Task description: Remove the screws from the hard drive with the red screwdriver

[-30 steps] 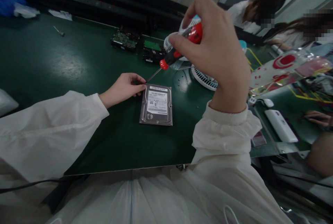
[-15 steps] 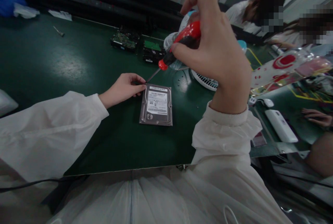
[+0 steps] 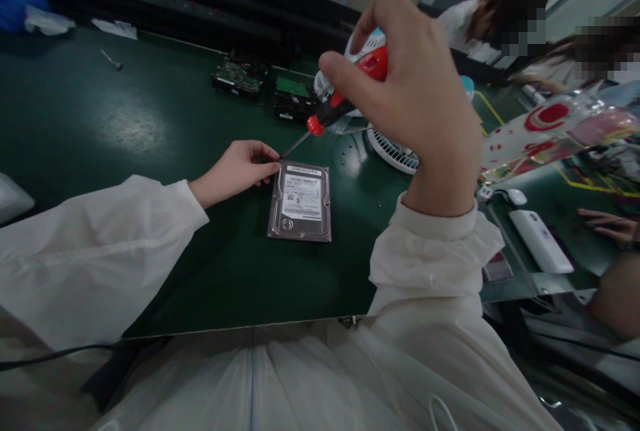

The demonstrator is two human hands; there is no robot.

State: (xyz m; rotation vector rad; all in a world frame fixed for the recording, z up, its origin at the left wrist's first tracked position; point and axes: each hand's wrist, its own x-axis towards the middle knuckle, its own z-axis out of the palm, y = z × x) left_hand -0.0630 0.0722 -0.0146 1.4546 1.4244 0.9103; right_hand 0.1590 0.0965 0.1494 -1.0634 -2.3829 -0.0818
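A silver hard drive (image 3: 302,201) lies label up on the green table, with its long sides running away from me. My left hand (image 3: 243,167) grips its far left corner between thumb and curled fingers. Above and to the right, my right hand (image 3: 407,77) holds a red and black screwdriver (image 3: 334,105) by the handle. Its thumb stands off the handle, while the palm and other fingers stay around it. The tilted shaft runs down to the drive's far left corner, next to my left fingertips. The tip itself is too small to make out.
Two more drives with green circuit boards, a left one (image 3: 239,76) and a right one (image 3: 294,97), stand at the back. A white fan (image 3: 393,151) is behind my right wrist. Several tiny screws (image 3: 345,153) lie nearby. Co-workers sit at right, beyond a clear bottle (image 3: 545,127).
My right thumb has lifted away from the screwdriver handle, and the right hand's knuckles have come down a little. My left hand and the hard drive have stayed put.
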